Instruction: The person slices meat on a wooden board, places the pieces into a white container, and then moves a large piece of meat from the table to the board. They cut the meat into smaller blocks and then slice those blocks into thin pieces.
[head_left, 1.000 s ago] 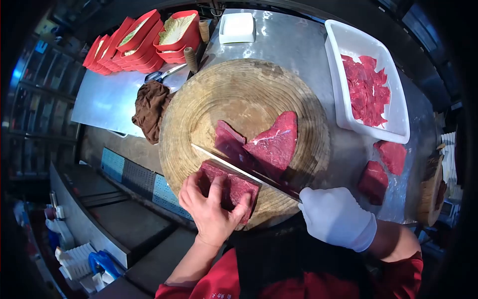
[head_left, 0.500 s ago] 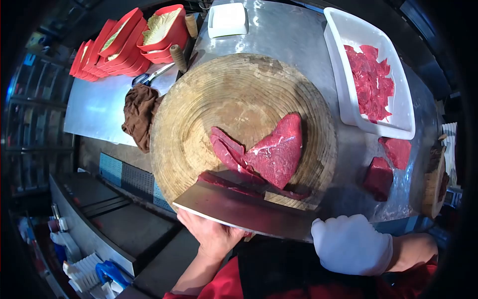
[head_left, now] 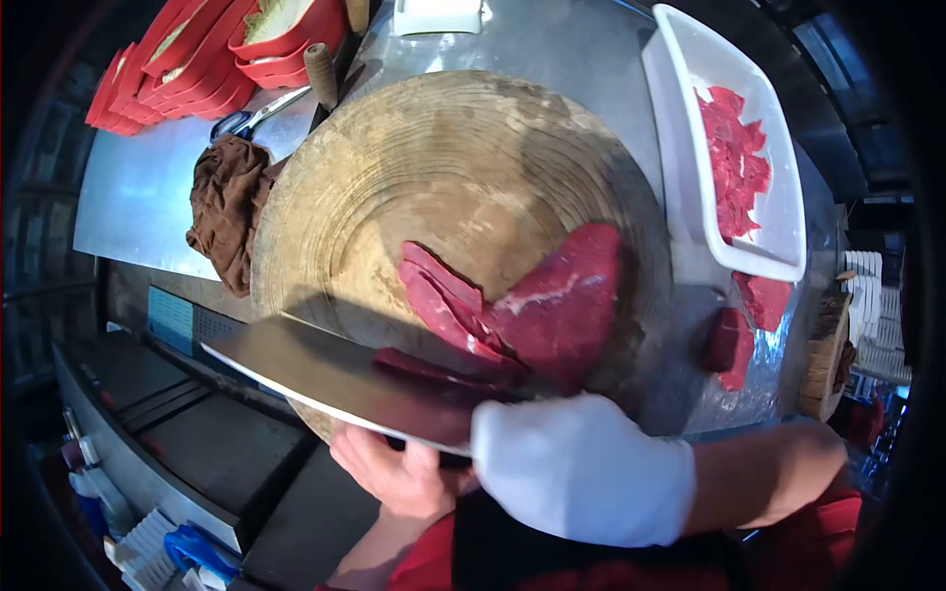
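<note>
My right hand [head_left: 581,471], in a white glove, is closed around the handle end of a large cleaver [head_left: 340,379]. The wide blade reaches left over the near edge of the round wooden chopping block [head_left: 463,138]. Just below the blade is my bare left hand [head_left: 399,473], its fingers curled and partly hidden by the steel; what they hold I cannot make out. A big piece of red meat [head_left: 562,300] lies on the block, with a long folded piece [head_left: 443,300] against its left side. Along the blade's upper edge a dark red strip of meat [head_left: 424,369] shows.
A white tub [head_left: 714,236] of cut meat stands to the right, with two meat chunks [head_left: 727,340] below it. On the left are a brown cloth [head_left: 229,212], scissors [head_left: 261,115] and stacked red containers [head_left: 197,84]. A white dish [head_left: 437,18] sits behind the block.
The cleaver and my right hand have moved left across the near side of the block, closer to my left hand. The camera view has shifted slightly as well.
</note>
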